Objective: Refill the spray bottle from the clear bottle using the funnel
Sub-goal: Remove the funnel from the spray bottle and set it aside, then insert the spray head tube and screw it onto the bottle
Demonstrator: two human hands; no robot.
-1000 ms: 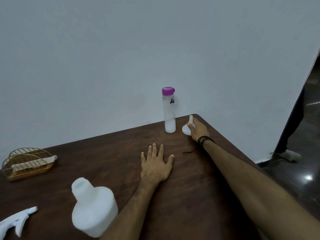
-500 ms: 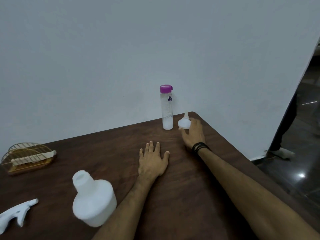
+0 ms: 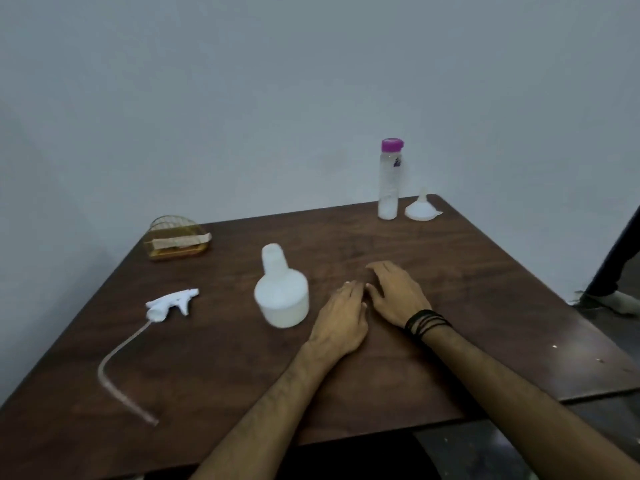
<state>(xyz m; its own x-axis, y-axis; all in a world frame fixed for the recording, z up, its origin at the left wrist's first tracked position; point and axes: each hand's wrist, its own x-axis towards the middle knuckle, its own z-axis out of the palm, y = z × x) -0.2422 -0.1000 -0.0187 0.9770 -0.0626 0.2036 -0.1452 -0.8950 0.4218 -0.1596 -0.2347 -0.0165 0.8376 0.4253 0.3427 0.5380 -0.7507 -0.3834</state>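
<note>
The white spray bottle (image 3: 282,294) stands uncapped near the middle of the brown table (image 3: 485,271). Its white trigger head (image 3: 172,303) with a long tube lies to the left. At the far right corner stands the clear bottle (image 3: 389,180) with a purple cap, and the white funnel (image 3: 422,206) sits mouth down beside it. My left hand (image 3: 341,317) rests flat on the table, right of the spray bottle. My right hand (image 3: 398,292) lies next to it, fingers relaxed, holding nothing. A black cord wraps my right wrist.
A yellow wire holder (image 3: 178,240) with a pale strip in it stands at the far left of the table. A person's dark-clothed leg and foot (image 3: 609,289) is on the floor to the right. The table's right and near edges are close.
My right hand has let go of the funnel and drawn back to rest beside my left hand. The funnel stays by the clear bottle. The view has swung left and back.
</note>
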